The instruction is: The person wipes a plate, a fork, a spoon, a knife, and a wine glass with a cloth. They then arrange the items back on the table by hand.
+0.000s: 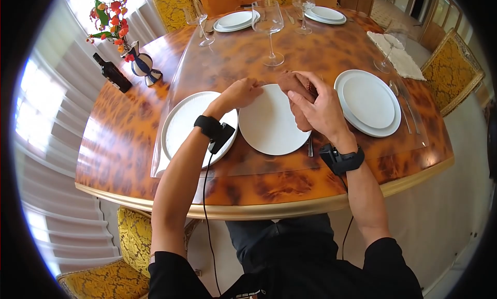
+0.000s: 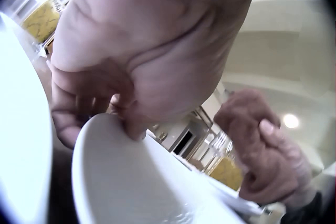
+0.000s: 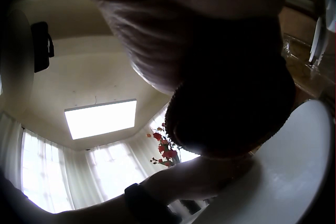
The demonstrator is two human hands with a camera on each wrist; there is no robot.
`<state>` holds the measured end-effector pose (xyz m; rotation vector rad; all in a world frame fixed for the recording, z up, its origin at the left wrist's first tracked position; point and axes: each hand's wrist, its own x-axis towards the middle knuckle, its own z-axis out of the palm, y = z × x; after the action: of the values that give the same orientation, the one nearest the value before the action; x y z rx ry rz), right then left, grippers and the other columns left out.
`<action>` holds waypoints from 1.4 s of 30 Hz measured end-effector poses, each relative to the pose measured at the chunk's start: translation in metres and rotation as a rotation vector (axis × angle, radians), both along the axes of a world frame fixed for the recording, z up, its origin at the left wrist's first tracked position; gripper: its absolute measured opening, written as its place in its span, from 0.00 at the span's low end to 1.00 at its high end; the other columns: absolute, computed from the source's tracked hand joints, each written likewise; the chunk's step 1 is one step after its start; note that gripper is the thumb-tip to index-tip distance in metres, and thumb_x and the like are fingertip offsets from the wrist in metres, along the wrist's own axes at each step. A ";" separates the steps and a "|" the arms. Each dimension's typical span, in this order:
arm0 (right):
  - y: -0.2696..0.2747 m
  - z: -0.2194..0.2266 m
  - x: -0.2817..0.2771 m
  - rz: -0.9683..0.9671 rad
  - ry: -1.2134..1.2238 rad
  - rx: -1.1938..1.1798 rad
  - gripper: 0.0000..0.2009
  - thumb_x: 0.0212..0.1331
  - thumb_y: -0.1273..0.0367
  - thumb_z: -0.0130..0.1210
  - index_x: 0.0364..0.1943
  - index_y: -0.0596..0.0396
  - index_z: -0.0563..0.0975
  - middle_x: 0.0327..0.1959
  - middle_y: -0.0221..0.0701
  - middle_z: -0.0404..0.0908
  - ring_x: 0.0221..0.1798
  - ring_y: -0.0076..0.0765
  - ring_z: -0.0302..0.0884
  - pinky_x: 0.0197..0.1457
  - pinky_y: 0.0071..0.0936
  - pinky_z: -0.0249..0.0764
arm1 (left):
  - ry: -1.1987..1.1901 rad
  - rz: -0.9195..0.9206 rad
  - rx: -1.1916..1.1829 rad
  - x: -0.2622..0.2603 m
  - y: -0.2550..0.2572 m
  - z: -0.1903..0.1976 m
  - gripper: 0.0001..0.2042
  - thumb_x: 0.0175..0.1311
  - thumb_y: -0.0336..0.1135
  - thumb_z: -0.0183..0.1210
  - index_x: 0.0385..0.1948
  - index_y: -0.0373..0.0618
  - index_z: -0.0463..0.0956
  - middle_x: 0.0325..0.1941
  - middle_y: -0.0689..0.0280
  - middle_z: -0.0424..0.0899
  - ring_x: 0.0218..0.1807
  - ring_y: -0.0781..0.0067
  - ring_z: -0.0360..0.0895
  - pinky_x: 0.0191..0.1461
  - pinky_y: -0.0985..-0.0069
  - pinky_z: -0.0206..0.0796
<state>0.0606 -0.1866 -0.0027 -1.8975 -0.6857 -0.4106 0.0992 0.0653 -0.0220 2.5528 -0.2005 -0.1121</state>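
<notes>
My left hand (image 1: pixel 240 94) pinches the rim of a round white plate (image 1: pixel 272 125). In the left wrist view the thumb lies on the plate's (image 2: pixel 131 182) upper face, with the fingers at the outer side of the rim. My right hand (image 1: pixel 323 110) grips a bunched brown cloth (image 1: pixel 302 118) above the right part of this plate. The same cloth (image 2: pixel 247 124) shows folded in the fingers in the left wrist view; in the right wrist view it is a dark shape. To the left lies a larger white plate (image 1: pixel 176 125), partly covered by my left wrist.
Stacked white plates (image 1: pixel 367 100) stand at the right, beside a spoon and a knife (image 1: pixel 409 110). A wine glass (image 1: pixel 272 35) stands beyond my hands, with other glasses and plates farther back. At the left are a dark bottle (image 1: pixel 111 74) and a flower vase (image 1: pixel 145 66).
</notes>
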 end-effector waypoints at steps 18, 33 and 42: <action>0.046 0.014 -0.081 0.239 -0.129 -0.240 0.18 0.49 0.68 0.63 0.48 0.43 0.82 0.37 0.36 0.82 0.37 0.47 0.82 0.40 0.39 0.79 | -0.406 0.309 -0.890 -0.130 -0.014 0.039 0.22 0.81 0.45 0.39 0.55 0.33 0.75 0.46 0.59 0.82 0.48 0.72 0.76 0.54 0.75 0.67; 0.037 0.019 -0.087 0.326 -0.280 -0.396 0.20 0.48 0.71 0.65 0.50 0.44 0.81 0.35 0.35 0.80 0.38 0.46 0.81 0.40 0.37 0.77 | -0.644 0.390 -0.861 -0.194 0.003 0.046 0.24 0.82 0.48 0.36 0.61 0.36 0.70 0.56 0.56 0.80 0.59 0.66 0.75 0.65 0.72 0.64; 0.065 0.031 -0.102 0.316 -0.426 -0.313 0.21 0.48 0.68 0.66 0.51 0.41 0.80 0.38 0.32 0.79 0.41 0.45 0.80 0.43 0.38 0.78 | -0.571 0.328 -0.939 -0.199 -0.008 0.041 0.24 0.82 0.45 0.37 0.61 0.34 0.70 0.59 0.56 0.78 0.61 0.65 0.73 0.66 0.71 0.63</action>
<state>-0.0416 -0.1215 0.0280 -1.9612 -1.3800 -0.5330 -0.0994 0.0570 0.0194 1.5862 -0.0238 0.6825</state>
